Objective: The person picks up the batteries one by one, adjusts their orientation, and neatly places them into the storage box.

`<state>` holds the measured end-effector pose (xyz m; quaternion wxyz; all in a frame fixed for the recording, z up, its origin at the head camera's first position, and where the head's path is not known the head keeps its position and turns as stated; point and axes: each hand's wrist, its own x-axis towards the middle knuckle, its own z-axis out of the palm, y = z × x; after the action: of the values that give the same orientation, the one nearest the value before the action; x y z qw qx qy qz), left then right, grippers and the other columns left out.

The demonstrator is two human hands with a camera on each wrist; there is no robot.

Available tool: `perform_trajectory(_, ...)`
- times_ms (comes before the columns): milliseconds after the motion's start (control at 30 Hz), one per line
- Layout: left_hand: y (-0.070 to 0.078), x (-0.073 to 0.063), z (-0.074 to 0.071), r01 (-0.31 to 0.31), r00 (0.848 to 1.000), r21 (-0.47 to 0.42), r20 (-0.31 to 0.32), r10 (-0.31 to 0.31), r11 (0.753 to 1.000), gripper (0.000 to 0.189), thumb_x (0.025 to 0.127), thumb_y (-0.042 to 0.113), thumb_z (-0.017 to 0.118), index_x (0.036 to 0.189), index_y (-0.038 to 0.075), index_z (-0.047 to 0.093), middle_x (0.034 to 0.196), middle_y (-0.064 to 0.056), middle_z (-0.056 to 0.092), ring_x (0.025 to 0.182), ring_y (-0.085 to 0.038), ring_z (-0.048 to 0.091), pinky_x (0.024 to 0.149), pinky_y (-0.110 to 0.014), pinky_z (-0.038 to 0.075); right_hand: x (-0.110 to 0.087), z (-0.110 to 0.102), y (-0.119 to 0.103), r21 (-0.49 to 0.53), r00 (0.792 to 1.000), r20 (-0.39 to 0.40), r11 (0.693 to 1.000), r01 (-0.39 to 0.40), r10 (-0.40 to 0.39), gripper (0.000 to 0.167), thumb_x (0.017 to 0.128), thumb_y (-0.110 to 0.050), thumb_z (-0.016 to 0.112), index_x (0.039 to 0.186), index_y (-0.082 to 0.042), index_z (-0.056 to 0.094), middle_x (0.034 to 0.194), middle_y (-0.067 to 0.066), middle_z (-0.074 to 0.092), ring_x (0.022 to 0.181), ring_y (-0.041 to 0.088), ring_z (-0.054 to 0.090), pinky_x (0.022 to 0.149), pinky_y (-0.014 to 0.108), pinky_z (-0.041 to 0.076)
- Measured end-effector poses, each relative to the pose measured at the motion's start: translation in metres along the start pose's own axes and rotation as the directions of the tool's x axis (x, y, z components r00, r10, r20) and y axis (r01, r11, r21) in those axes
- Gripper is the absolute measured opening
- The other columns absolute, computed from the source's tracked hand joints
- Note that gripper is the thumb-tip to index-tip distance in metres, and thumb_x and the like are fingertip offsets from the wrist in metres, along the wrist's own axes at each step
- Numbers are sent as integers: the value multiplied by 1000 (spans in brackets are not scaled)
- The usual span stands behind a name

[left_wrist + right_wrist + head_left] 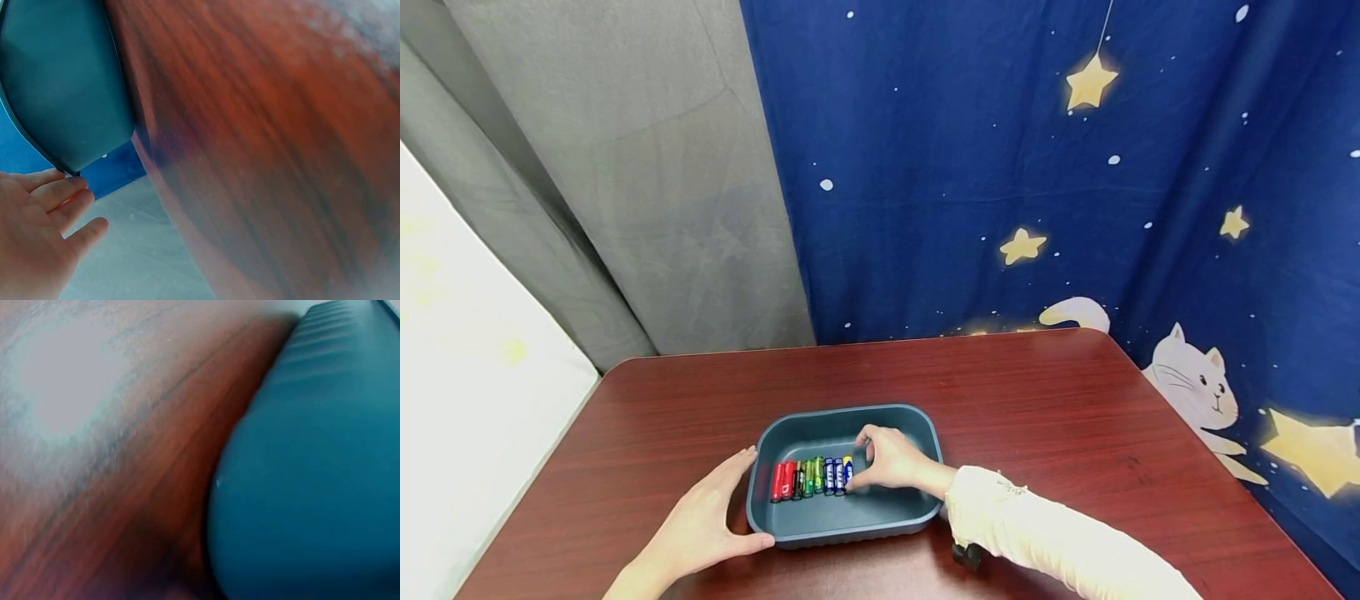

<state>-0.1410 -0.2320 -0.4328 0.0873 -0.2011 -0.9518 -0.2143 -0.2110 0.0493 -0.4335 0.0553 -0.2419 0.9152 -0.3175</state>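
Observation:
A dark teal plastic box (820, 525) stands on the table, its floor holding a tidy row of batteries. From left to right run two red batteries (782, 482), a few green ones (808, 477), then blue ones (833, 477); the last blue battery (847, 468) has a yellow end. My left hand (703, 512) spans the box's left end, thumb at the near corner, fingertips at the far one. In the left wrist view its straight fingers touch the rim. My right hand (887, 460) reaches inside, thumb tip beside the last battery's near end, index finger arched apart from it.
The reddish-brown wooden table (1045, 400) extends around the box. Beyond its back edge hang a grey curtain (647, 167) and a blue star-patterned curtain (940, 167). The right wrist view shows only tabletop and the box's outer wall (312, 475).

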Motion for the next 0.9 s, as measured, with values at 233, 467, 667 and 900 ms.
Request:
perform_trajectory(233,0,0,-1,-1,1000,8,0,1,1000,100,58,66,70,134,8,41,133,-10,46,120,-27,44,92,-51,41,-6,-24,2,118,999,9,992,51,-52,52,64,-29,81,103,-2,59,83,7,61,63,6,50,59,19,43)
perform_trajectory(467,-2,-1,-2,-3,1000,17,0,3,1000,99,59,66,70,135,9,41,133,-9,47,119,-26,45,91,-51,42,-15,-51,7,248,994,-6,962,111,-113,47,66,-21,80,103,-2,60,89,10,62,80,26,59,67,24,49)
perform_trajectory(667,-4,0,-2,-11,1000,21,1,10,1000,98,59,65,70,135,9,42,132,-9,47,119,-27,45,90,-51,42,-26,-80,18,291,990,-73,947,136,-120,47,67,-20,80,106,-5,60,93,5,64,82,21,59,67,31,52)
perform_trajectory(900,-5,-1,-2,2,1000,38,16,-3,999,99,61,66,68,135,7,40,133,-10,46,119,-27,44,91,-51,42,-42,-112,41,340,970,-141,911,234,-196,46,70,-13,77,112,-3,58,101,14,63,86,24,59,72,44,51)
